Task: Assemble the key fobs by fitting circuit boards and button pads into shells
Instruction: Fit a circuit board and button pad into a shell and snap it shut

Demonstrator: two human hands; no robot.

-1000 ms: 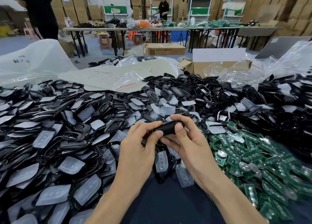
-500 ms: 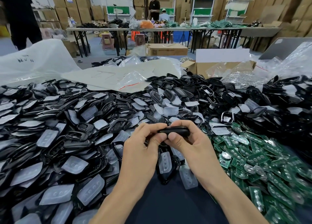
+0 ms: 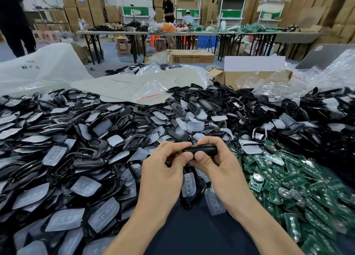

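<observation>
A black key fob shell (image 3: 201, 150) is held edge-on above the table between both hands. My left hand (image 3: 163, 170) pinches its left end with thumb and curled fingers. My right hand (image 3: 217, 164) grips its right part, thumb pressing on the near edge. Whatever sits inside the shell is hidden. Black shells (image 3: 107, 131) and translucent white button pads (image 3: 84, 186) lie heaped to the left and behind. Green circuit boards (image 3: 299, 179) are piled to the right.
A dark table surface (image 3: 192, 231) shows between my forearms. An open cardboard box (image 3: 249, 76) and plastic bags (image 3: 38, 66) sit behind the piles. Farther back stand long tables (image 3: 172, 33), stacked cartons and people.
Both hands have kept hold of the shell and lifted it slightly. The fingers have shifted along it, and the view tipped up a little.
</observation>
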